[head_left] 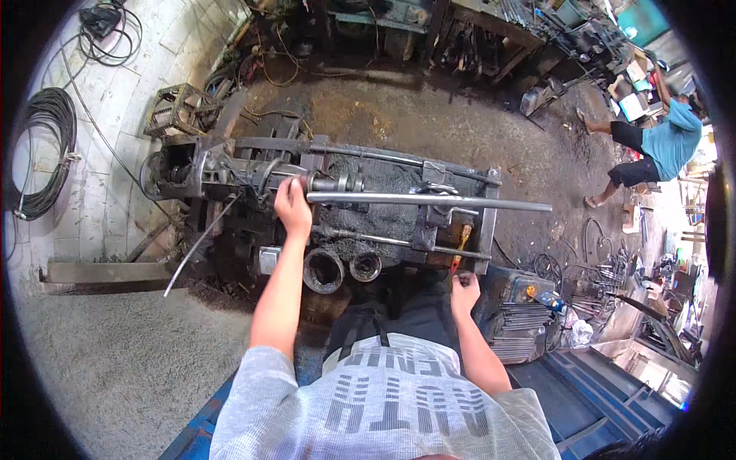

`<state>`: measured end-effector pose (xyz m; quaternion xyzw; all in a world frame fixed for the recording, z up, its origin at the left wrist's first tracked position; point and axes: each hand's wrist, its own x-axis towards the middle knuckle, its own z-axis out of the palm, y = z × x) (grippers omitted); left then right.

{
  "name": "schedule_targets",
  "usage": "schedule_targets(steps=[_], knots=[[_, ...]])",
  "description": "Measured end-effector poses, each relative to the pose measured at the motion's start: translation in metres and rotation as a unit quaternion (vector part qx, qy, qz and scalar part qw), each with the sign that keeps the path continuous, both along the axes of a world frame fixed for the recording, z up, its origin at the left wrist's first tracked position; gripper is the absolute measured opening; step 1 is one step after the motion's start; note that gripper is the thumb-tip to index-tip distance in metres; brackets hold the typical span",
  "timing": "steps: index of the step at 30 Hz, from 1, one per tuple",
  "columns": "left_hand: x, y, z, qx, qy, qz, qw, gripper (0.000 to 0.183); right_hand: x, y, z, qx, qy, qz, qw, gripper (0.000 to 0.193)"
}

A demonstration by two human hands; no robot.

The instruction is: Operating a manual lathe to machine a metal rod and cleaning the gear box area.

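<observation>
The left hand [294, 207], grip half curled, is at the left end of a long silver metal rod [368, 198], hold unclear; the rod already lies over a dark, greasy metal machine [383, 154], work seemingly midway, remaining steps unclear; the right hand [464, 293], grip closed, pinches a slim red-and-yellow tool [463, 239].

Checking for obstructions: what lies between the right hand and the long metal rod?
In the head view, a yellow-and-red tool held in the right hand points toward the long metal rod; the near rail also lies between.
</observation>
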<state>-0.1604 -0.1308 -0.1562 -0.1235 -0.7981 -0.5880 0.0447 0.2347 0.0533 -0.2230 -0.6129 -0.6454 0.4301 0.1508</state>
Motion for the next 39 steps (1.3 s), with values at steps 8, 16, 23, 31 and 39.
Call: schedule_targets(steps=[8, 16, 23, 31, 39], knots=[[0.110, -0.114, -0.009, 0.054, -0.147, 0.027, 0.987, 0.016, -0.024, 0.002, -0.049, 0.003, -0.015, -0.153, 0.988, 0.054], [0.142, -0.185, -0.030, -0.012, -0.162, 0.113, 0.980, 0.016, -0.022, 0.016, -0.063, -0.135, 0.089, -0.161, 0.974, 0.028], [0.147, -0.199, -0.055, 0.026, -0.198, 0.172, 0.965, 0.016, 0.000, -0.024, 0.015, -0.297, 0.166, -0.052, 0.939, 0.016], [0.149, -0.199, -0.056, 0.004, -0.159, 0.151, 0.976, 0.016, -0.024, -0.063, 0.101, -0.374, 0.130, 0.091, 0.914, 0.014], [0.163, -0.200, -0.048, -0.016, -0.209, 0.160, 0.965, 0.014, -0.165, -0.053, 0.093, -0.119, 0.070, 0.298, 0.945, 0.029]])
